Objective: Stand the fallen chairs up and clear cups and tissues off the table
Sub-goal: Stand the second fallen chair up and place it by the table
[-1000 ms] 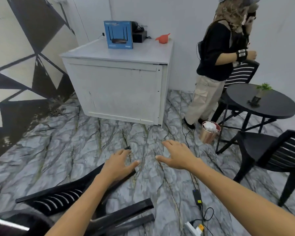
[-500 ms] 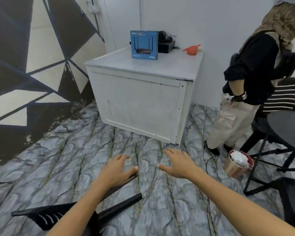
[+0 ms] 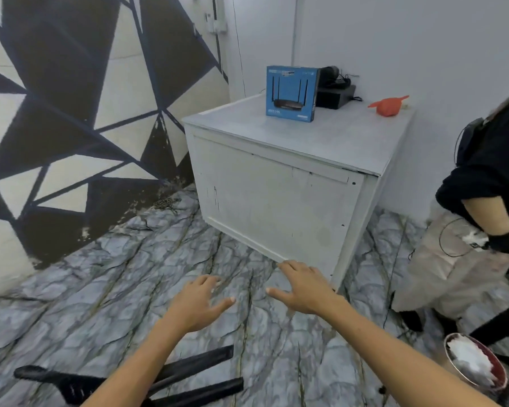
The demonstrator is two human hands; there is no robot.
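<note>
Both hands hang empty with fingers spread: the left hand [image 3: 199,304] and the right hand [image 3: 304,289] float palm-down over the marbled floor [image 3: 86,289], grasping nothing. One fallen chair [image 3: 171,374] lies below and behind them, at the bottom edge of the view, partly hidden under the left forearm. Two of its black bars run roughly left to right across the frame, tilting up a little toward the right, so its long axis crosses the line of the arms rather than following it. It sits nearer the left hand than the right, and both hands are well past it, out toward the white cabinet [image 3: 279,201]; my guess is that a grasp calls for drawing the hands back and down.

Counted: one fallen chair in view, one copper-coloured bin [image 3: 456,371] at lower right with white tissues [image 3: 472,359] heaped inside, no cups that I can make out. On the cabinet stand one blue router box [image 3: 291,94], one black device [image 3: 335,95] and one orange object [image 3: 388,106]. A second person [image 3: 467,230] stands at the right edge, and a black leg beside the bin may belong to other furniture, though I cannot tell which
</note>
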